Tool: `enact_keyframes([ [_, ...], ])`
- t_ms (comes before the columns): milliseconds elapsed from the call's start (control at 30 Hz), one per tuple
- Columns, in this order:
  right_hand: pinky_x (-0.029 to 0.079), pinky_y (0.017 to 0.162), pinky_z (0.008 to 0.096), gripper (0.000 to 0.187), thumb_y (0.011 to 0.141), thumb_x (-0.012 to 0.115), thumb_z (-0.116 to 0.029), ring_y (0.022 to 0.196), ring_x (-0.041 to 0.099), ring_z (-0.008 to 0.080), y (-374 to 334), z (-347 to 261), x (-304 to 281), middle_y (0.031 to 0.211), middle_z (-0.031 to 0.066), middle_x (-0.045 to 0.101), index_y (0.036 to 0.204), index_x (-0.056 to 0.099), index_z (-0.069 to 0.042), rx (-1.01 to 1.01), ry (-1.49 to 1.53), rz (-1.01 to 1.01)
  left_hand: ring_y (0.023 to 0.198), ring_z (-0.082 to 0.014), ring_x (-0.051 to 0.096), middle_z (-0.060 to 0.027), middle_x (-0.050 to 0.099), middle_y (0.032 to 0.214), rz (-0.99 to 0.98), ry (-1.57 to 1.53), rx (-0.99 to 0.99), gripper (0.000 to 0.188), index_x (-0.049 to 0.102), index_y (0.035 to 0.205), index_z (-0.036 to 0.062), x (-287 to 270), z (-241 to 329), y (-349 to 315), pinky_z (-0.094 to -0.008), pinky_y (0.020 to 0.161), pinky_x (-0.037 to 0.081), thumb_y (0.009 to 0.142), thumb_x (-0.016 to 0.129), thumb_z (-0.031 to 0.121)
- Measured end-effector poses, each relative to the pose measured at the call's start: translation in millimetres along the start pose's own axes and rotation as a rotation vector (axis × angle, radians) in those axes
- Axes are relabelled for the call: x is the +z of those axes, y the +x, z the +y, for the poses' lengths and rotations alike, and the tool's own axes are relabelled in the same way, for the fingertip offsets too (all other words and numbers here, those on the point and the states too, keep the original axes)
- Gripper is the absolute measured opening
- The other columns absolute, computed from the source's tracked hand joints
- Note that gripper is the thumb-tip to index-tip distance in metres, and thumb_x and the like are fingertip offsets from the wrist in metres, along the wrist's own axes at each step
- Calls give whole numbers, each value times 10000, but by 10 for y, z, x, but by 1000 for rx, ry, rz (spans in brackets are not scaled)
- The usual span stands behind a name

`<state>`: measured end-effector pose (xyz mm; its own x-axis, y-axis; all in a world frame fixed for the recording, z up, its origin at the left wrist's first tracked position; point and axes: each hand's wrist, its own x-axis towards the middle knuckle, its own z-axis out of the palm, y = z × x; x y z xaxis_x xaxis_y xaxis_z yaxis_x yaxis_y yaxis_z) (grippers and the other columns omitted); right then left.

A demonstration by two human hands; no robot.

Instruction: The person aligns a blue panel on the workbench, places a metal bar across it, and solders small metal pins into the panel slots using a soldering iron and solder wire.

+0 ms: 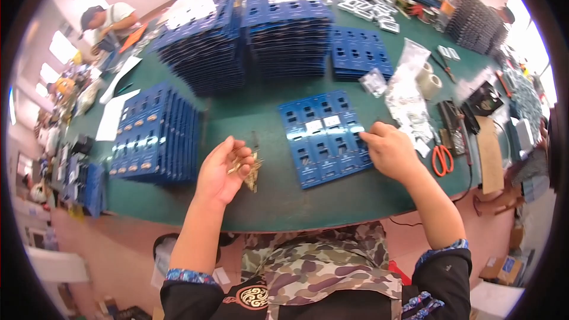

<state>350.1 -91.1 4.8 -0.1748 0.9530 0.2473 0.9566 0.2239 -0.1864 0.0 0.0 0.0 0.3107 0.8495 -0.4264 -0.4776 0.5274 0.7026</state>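
A blue circuit board panel (325,153) lies flat on the green table in front of me, with rows of dark openings and two white labels. My right hand (388,149) is at its right edge, fingertips pinched together over the board; whatever they hold is too small to make out. Left of the panel, my left hand (224,169) is turned palm up with its fingers curled in. Its fingertips are beside a small heap of brass-coloured pins (252,178) on the table. What lies inside the curled fingers is mostly hidden.
Tall stacks of blue panels (287,41) stand behind, with another upright group (155,133) at left. To the right are clear plastic bags (408,101), tape rolls (430,86), orange-handled scissors (442,160) and a cardboard strip (489,154). Other people work around the table.
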Motion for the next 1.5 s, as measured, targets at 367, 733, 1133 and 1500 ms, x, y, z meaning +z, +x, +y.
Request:
enact_keyframes([
  [367,497,646,391,126,813,668,-71,747,618,328,-250,-163,-87,835,113,606,932,681,-30,31,291,232,713,-313,582,-121,596,774,34,1566,1196,155,621,737,43,-93,-331,137,-395,681,478,815,691,157],
  [733,446,580,356,301,938,563,-206,642,560,261,-875,-930,-1543,924,153,609,1153,544,3,-952,737,184,1139,-327,541,-133,585,1162,-61,1798,1188,292,617,1018,67,-228,-489,54,-544,1026,372,819,689,270],
  [1133,464,607,326,406,921,581,-245,678,583,251,-898,-1493,-1568,953,160,624,1258,457,-55,-1133,801,191,1090,-306,555,-123,599,1114,-199,1734,1340,202,624,975,65,-252,-302,292,-506,1013,393,820,674,183],
  [1500,480,631,298,529,906,598,-281,712,605,242,-962,-1952,-1538,980,166,638,1355,378,-108,-1209,850,171,1286,-367,421,-203,567,1199,-61,1769,1134,489,611,1120,31,119,-700,-197,-618,1126,181,873,606,454],
])
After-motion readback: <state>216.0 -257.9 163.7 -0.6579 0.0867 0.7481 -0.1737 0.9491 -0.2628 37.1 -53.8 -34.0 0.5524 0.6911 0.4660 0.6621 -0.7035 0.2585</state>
